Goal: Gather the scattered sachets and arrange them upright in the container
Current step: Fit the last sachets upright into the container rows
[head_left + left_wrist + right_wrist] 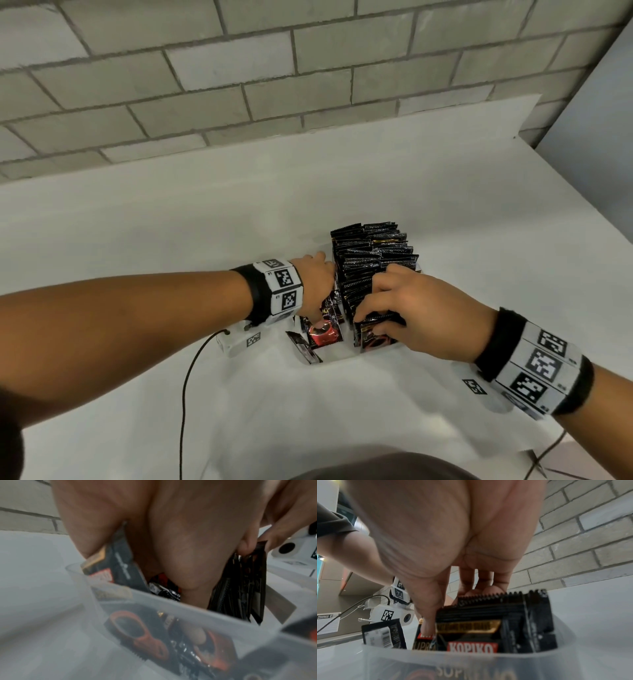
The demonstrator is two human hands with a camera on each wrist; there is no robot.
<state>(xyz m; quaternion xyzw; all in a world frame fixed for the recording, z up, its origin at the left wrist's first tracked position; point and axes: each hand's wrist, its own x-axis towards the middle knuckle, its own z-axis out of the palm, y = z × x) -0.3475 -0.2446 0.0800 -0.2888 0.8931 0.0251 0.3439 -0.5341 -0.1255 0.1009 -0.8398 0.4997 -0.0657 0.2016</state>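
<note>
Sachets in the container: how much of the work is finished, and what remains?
Done: a long row of sachets stands upright in the container. In hand: the right hand pinches that row's near end; the left hand reaches in beside it. Left: the loose sachets lying flat or tilted in the container.

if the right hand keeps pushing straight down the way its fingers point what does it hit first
Probably the row of upright black serrated-top sachets: the right hand already pinches their tops, inside the translucent plastic container. Depth below them is hidden.

Grey brick wall behind white tbl
</note>
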